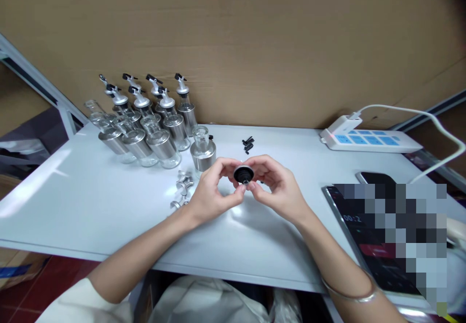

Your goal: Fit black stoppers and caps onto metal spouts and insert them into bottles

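Between my two hands, above the table, is a pourer spout (243,174) with a silver rim, its black ribbed stopper end turned toward me. My left hand (220,185) pinches it from the left with thumb and fingers, and my right hand (271,185) pinches it from the right. Just behind my left hand stands a glass bottle with a steel sleeve (203,153), without a spout. Loose silver spout parts (183,185) lie to the left of that hand. Several small black caps (248,144) rest on the table beyond my hands.
Several bottles with spouts (176,126) stand at the back left, with open bottles (162,141) in front of them. A power strip (371,140) with a plugged-in charger and white cable lies at the back right. A tablet-like device (349,221), partly pixelated, and a dark phone (374,178) lie on the right.
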### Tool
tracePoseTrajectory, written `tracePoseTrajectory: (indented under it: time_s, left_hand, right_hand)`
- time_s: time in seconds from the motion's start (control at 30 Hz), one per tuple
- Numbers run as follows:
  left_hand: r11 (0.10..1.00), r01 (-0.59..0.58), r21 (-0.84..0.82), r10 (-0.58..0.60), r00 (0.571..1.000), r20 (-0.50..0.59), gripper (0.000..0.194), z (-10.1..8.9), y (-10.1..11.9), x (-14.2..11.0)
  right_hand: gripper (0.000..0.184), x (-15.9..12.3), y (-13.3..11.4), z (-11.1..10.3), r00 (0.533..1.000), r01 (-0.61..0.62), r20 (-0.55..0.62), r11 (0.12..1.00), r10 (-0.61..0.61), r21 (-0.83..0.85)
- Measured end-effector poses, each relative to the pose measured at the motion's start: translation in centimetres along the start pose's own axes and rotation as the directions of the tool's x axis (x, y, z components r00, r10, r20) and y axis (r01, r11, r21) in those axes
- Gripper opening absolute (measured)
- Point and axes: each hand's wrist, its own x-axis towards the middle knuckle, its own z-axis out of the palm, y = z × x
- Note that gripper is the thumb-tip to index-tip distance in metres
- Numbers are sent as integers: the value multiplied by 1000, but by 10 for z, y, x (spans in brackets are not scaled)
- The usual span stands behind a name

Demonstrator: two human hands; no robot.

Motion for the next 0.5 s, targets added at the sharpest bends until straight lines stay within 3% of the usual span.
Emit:
tracePoseTrajectory:
  time_s: [0.5]
  left_hand:
    - [996,-84,22,83,996,28,21,-3,-2,1]
  right_hand:
    - [22,-2,3,0,1000,25,15,999,-24,-26]
